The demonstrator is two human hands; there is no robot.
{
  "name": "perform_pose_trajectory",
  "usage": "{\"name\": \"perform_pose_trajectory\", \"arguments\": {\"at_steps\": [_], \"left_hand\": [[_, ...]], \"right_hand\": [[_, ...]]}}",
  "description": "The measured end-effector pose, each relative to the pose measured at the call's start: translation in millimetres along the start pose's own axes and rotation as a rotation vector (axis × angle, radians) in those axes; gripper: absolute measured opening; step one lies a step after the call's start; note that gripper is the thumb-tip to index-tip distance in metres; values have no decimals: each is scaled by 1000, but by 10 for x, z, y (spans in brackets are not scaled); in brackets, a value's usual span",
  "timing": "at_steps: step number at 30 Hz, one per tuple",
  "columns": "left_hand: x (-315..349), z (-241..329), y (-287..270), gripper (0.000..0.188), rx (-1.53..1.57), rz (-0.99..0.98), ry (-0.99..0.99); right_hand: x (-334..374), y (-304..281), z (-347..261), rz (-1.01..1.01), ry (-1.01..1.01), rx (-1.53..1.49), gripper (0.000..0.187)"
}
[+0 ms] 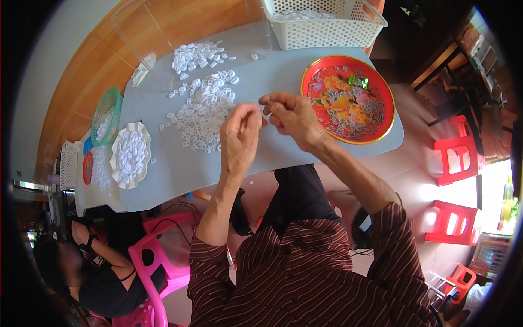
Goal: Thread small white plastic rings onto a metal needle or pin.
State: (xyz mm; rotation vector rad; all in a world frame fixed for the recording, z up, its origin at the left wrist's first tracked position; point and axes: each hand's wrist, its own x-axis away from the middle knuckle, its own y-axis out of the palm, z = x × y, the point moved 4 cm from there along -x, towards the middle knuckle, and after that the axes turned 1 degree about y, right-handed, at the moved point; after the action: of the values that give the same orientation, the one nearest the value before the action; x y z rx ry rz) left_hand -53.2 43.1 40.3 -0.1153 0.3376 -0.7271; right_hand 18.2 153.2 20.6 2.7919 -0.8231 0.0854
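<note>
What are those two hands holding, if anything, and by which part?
It cannot be told: the left hand and right hand are close together; anything pinched there is too small to make out.

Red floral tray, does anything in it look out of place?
Yes, a shiny green packet lies in the upper part of the red floral tray. It looks odd as the only such item among the scattered slim grey pieces.

Bright daylight from right, glare on floor (pixel 424 188), fisheye bowing, dark corners
</note>
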Motion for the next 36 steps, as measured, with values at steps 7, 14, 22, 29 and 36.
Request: {"name": "perform_pose_trajectory", "arguments": {"at_steps": [7, 14, 22, 29, 36], "left_hand": [[425, -155, -148, 10, -86, -29, 69], [428, -340, -178, 11, 66, -43, -104], [284, 156, -416, 21, -420, 204, 514], [80, 378, -298, 33, -775, 13, 640], [124, 198, -238, 29, -776, -96, 592]], "right_hand": [[-968, -837, -1096, 456, -587, 608, 29], [-1050, -503, -1139, 1, -206, 114, 36], [-475, 309, -139, -351, 257, -384, 62], [-116, 499, 6, -455, 246, -468, 76], [57, 489, 34, -386, 229, -455, 80]]}}
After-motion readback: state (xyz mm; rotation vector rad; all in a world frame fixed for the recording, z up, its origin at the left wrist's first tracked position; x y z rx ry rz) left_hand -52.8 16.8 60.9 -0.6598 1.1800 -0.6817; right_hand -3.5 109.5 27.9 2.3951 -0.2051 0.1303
